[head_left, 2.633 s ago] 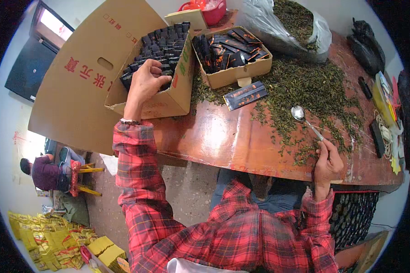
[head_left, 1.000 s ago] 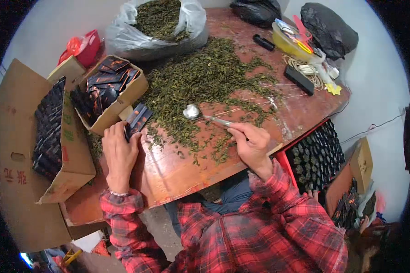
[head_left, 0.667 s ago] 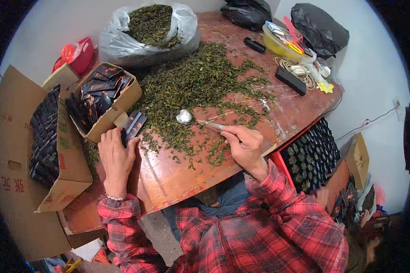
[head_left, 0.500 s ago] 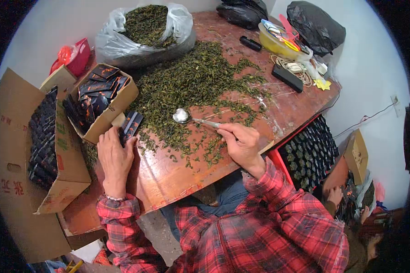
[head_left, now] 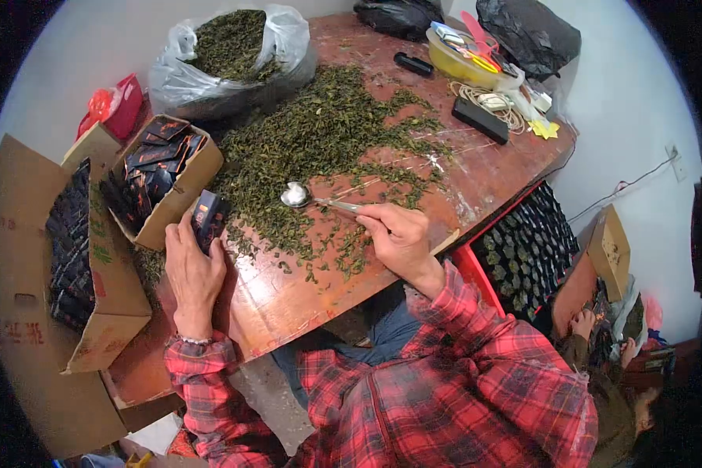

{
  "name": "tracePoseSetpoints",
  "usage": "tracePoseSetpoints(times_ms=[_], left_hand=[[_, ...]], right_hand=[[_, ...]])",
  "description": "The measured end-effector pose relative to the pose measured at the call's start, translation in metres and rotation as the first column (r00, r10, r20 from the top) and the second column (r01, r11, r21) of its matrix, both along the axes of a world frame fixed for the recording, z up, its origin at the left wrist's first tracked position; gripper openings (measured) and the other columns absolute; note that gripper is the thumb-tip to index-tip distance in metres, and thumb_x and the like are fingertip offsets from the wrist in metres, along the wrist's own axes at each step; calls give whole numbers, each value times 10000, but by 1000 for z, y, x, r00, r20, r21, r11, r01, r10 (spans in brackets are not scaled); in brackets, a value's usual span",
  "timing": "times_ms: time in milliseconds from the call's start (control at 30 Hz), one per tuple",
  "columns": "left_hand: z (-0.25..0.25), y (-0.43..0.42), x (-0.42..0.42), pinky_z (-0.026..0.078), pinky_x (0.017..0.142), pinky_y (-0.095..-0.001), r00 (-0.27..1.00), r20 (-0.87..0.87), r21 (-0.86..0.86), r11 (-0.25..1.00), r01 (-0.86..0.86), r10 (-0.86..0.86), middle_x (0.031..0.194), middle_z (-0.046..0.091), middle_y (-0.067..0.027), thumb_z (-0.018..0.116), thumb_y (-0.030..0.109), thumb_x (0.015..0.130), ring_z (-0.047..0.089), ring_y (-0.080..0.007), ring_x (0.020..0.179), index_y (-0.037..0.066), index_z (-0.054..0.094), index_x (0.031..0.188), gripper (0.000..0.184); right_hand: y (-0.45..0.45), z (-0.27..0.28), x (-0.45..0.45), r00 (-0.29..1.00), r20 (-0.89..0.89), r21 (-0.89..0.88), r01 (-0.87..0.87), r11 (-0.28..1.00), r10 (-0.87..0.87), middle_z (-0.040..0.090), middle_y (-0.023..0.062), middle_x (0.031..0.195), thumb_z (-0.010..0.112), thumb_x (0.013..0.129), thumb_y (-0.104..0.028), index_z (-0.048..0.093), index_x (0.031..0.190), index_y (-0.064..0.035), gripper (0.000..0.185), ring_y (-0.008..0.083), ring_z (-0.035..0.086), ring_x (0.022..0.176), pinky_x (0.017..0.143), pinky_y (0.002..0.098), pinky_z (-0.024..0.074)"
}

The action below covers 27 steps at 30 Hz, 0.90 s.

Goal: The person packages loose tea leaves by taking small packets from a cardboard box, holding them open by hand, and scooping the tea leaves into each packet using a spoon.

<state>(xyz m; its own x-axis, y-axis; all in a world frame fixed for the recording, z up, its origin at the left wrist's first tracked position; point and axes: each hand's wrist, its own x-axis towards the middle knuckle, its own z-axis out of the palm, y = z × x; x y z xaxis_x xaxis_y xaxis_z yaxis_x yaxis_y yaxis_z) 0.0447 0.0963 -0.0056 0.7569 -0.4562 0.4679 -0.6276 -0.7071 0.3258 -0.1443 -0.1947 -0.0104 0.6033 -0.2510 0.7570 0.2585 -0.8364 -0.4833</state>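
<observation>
My left hand (head_left: 193,269) is closed on a small black packet (head_left: 209,220) with orange marks, held upright at the table's left side beside an open carton of packets. In my right hand (head_left: 399,240) is a metal spoon (head_left: 295,195), gripped by its handle. The spoon's bowl looks shiny and holds no leaves that I can see. It hovers over or rests at the edge of a spread heap of dark green dried leaves (head_left: 304,132); I cannot tell whether it touches them.
A small carton (head_left: 181,187) of black packets and a larger cardboard box (head_left: 121,312) stand at left. Behind is a plastic bag (head_left: 218,93) of leaves. A yellow bowl (head_left: 444,66) of tools sits at back right. Below right are a red-edged tray (head_left: 480,281) and another person's hand (head_left: 583,324).
The packet in my left hand has turned more upright, showing its broad face. My right hand still grips the spoon. The whole view has shifted slightly.
</observation>
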Motion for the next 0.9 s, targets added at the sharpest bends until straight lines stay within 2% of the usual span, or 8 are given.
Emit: tracePoseSetpoints(times_ms=[100, 167, 367, 400, 600, 767, 900], left_hand=[[-2, 3, 1, 515, 944, -512, 1000, -28, -1, 1000, 3, -3, 1210, 549, -244, 757, 178, 903, 593, -473, 1119, -9, 520, 1430, 607], [2, 1, 0, 518, 954, -495, 999, -28, -14, 1000, 16, -17, 1186, 578, -235, 801, 211, 881, 601, -470, 1113, -16, 539, 1387, 613], [-4, 2, 6, 519, 972, -479, 999, 12, -59, 997, 44, -44, 1166, 627, -236, 810, 200, 873, 626, -451, 1102, -26, 572, 1311, 547], [-4, 1, 6, 520, 978, -481, 999, 20, -60, 997, 41, -40, 1165, 633, -237, 807, 195, 872, 629, -451, 1103, -24, 577, 1290, 526], [-6, 2, 10, 523, 982, -490, 999, 17, -58, 997, 42, -41, 1172, 642, -239, 797, 182, 875, 638, -449, 1120, -14, 591, 1271, 488], [-5, 2, 10, 517, 970, -490, 997, 43, -102, 993, 64, -60, 1163, 649, -232, 789, 182, 887, 641, -442, 1112, -14, 590, 1285, 486], [-4, 1, 10, 502, 925, -495, 995, 64, -131, 988, 83, -75, 1101, 642, -225, 781, 183, 881, 628, -438, 1056, -9, 597, 1234, 442]], right_hand=[[5, -3, -3, 998, -64, 144, 2, 990, 8, 776, 137, 877, 773, 893, 0, 773, 990, -24, 99, 306, 755, 729, 641, 379, 581], [4, -5, -3, 997, -76, 162, 3, 987, 9, 782, 134, 890, 770, 902, -3, 780, 1002, -31, 104, 288, 757, 724, 635, 367, 577], [7, 3, -2, 993, -113, 217, 42, 975, -18, 789, 136, 911, 769, 917, -5, 779, 1037, -20, 121, 271, 765, 740, 650, 353, 578], [5, 2, -1, 995, -100, 158, 46, 986, -30, 790, 141, 921, 772, 919, -2, 776, 1049, -12, 130, 275, 769, 756, 667, 352, 583], [5, 13, -7, 996, -83, 100, 53, 994, -45, 789, 147, 924, 782, 905, 23, 777, 1034, 1, 130, 269, 770, 765, 668, 346, 582], [7, 46, -25, 997, -69, 81, 35, 996, -30, 789, 126, 881, 806, 886, 26, 785, 1009, 1, 128, 235, 768, 743, 659, 314, 581], [20, 69, -34, 988, -149, 197, -15, 980, 45, 776, 108, 806, 794, 898, 27, 782, 984, 6, 89, 179, 759, 680, 619, 301, 575]])
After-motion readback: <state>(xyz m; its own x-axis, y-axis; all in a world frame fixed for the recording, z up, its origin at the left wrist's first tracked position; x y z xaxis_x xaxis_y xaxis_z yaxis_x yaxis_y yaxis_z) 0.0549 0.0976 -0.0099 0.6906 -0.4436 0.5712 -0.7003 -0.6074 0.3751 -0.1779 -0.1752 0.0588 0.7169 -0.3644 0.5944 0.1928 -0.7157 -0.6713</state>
